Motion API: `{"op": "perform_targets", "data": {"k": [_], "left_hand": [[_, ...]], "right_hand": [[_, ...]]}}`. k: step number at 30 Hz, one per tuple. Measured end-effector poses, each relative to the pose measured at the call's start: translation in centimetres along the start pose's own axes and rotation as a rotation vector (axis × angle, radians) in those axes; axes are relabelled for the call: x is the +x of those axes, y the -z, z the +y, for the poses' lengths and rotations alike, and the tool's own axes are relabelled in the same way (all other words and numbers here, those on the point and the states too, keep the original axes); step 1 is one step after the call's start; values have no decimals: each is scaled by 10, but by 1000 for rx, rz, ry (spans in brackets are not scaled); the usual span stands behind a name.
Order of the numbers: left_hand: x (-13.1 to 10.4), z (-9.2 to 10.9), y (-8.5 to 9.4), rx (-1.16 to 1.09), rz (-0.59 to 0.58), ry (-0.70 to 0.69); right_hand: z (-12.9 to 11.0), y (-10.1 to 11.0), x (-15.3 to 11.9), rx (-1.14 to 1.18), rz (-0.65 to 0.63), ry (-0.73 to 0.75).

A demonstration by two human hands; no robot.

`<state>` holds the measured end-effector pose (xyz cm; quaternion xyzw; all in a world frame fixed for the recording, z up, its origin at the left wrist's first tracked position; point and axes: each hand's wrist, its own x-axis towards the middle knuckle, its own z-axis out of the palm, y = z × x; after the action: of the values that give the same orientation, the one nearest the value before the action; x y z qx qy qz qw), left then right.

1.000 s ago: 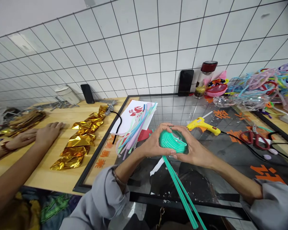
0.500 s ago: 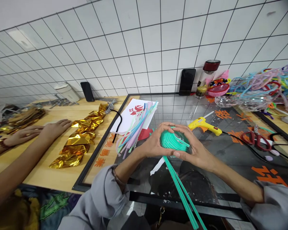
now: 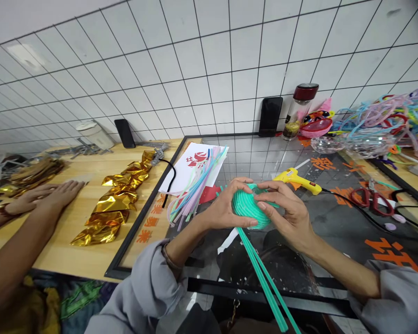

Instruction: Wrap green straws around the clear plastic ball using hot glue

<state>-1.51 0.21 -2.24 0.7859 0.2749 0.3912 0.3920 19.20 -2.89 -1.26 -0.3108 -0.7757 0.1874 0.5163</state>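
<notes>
A rounded coil of green pipe cleaners is held up over the dark glass tabletop. My left hand wraps round its left side, thumb below and fingers over the top. At its right side my right hand presses thumb and fingertips together on the coil's surface, on what looks like a loose green stem end sticking out to the right. Long green pipe cleaner stems hang from under the coil toward my lap. A yellow glue gun lies just beyond my right hand.
Pastel pipe cleaners lie on white paper at left. Red scissors and black cords are at right, beneath a tangled pile. A glass bottle and phone stand by the wall. A co-worker's hands rest beside gold foil.
My right hand has shifted from cupping the coil to pressing fingertips on its right side. The coil has turned slightly. The co-worker's hand has drawn back left from the gold foil.
</notes>
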Motion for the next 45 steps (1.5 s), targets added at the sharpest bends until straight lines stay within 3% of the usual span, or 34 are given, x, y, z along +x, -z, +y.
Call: {"op": "perform_targets", "data": {"k": [8, 19, 38, 45], "left_hand": [[0, -1, 0, -9, -10, -38], [0, -3, -1, -9, -6, -54], [-1, -6, -1, -27, -4, -77], [-2, -7, -3, -53, 17, -24]], "right_hand": [[3, -3, -3, -37, -16, -91], [5, -3, -2, -76, -189, -152], [4, -5, 0, -76, -152, -104], [3, -5, 0, -80, -172, -110]]}}
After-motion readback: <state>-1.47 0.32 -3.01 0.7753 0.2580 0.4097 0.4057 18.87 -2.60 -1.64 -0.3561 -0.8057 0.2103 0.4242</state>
